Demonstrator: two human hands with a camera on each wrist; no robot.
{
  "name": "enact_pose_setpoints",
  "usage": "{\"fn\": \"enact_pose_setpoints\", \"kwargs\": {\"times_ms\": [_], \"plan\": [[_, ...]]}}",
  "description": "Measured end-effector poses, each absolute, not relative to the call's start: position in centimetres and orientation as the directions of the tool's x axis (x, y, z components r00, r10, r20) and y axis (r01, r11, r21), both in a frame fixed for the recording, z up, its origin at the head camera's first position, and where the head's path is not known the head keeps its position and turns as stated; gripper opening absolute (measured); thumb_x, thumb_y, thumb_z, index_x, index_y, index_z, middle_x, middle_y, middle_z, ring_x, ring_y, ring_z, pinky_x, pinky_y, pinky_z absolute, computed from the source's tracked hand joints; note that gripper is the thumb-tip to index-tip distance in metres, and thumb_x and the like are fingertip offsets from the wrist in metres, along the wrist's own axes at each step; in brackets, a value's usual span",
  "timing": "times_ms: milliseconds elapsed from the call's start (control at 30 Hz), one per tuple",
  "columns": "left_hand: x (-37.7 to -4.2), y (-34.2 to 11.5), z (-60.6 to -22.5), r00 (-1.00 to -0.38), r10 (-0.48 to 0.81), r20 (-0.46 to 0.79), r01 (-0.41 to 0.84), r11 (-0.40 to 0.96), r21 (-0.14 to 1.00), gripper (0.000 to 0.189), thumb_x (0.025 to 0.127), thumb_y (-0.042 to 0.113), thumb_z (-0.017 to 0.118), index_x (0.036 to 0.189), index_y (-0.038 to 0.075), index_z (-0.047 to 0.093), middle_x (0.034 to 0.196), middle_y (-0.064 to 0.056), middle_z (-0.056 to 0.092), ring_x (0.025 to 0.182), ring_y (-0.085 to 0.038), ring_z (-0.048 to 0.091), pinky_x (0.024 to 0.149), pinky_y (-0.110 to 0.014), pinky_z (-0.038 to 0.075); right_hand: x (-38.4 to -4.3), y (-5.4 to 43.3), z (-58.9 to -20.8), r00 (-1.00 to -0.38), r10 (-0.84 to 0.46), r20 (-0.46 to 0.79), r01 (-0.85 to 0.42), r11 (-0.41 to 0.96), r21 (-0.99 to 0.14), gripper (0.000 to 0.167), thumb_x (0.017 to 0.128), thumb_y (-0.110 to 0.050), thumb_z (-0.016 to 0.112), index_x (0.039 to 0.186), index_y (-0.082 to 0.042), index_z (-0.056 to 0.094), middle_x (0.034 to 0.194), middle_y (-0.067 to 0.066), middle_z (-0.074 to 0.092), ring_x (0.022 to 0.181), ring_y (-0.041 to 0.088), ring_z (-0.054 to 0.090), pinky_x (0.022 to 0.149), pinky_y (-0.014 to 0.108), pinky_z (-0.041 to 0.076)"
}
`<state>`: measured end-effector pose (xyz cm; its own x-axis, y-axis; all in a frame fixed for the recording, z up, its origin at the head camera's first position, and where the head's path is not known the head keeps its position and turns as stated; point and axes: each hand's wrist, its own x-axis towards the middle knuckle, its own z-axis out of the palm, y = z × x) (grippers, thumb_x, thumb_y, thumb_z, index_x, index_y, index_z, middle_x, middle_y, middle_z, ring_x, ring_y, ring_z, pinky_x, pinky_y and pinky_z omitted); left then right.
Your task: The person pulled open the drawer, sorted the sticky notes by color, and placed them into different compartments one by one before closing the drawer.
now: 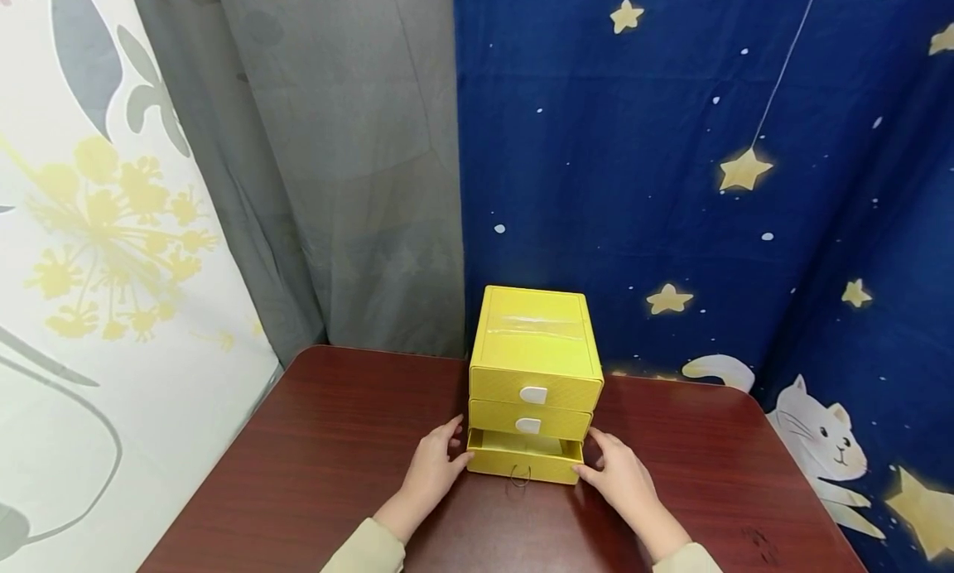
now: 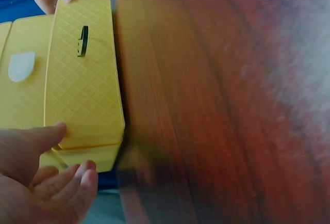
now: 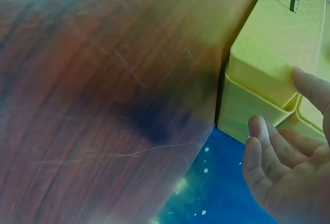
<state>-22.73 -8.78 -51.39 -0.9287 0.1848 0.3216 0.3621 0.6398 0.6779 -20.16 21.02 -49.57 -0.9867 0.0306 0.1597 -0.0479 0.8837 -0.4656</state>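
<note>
A yellow three-drawer storage box (image 1: 532, 349) stands on the table with its bottom drawer (image 1: 492, 463) partly pulled out. That drawer's front carries a thin dark ring-shaped pull (image 2: 83, 41). My left hand (image 1: 426, 475) is at the drawer's left end, thumb touching the front panel and the other fingers loosely extended beside the side wall. At the opposite end, my right hand (image 1: 624, 479) has its thumb on the front panel's edge, its fingers spread along the box's side. In the head view, the visible part of the drawer's inside shows a pale bottom.
The two upper drawers are closed and bear white tab pulls (image 1: 532, 394). Clear tape (image 1: 532, 326) crosses the box's top. Beneath is a dark reddish wooden table (image 1: 313, 457); behind it hang a grey curtain (image 1: 358, 142) and a blue starry curtain (image 1: 656, 184).
</note>
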Motion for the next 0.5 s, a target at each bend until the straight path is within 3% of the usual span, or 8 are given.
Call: {"fn": "enact_pose_setpoints", "kwargs": {"times_ms": [200, 500], "plan": [[-23.9, -8.8, -51.8, -0.936, 0.233, 0.264, 0.352, 0.589, 0.727, 0.056, 0.083, 0.009, 0.071, 0.134, 0.002, 0.051, 0.122, -0.018, 0.061, 0.097, -0.025, 0.066, 0.072, -0.030, 0.055, -21.1, 21.5, -49.7, -0.996, 0.033, 0.078, -0.015, 0.834, -0.552, 0.062, 0.075, -0.031, 0.079, 0.129, -0.008, 0.057, 0.066, -0.007, 0.061, 0.065, 0.006, 0.057, 0.059, 0.033, 0.047], [-24.9, -8.6, -52.0, -0.932, 0.201, 0.302, 0.363, 0.519, 0.774, 0.042, 0.082, 0.007, 0.071, 0.121, -0.001, 0.058, 0.113, -0.019, 0.065, 0.089, -0.026, 0.067, 0.069, -0.027, 0.055, -22.0, 21.2, -49.9, -0.986, 0.064, 0.151, -0.035, 0.819, -0.572, 0.042, 0.074, -0.026, 0.079, 0.111, -0.012, 0.064, 0.080, -0.001, 0.069, 0.063, 0.005, 0.059, 0.061, 0.034, 0.049]]}}
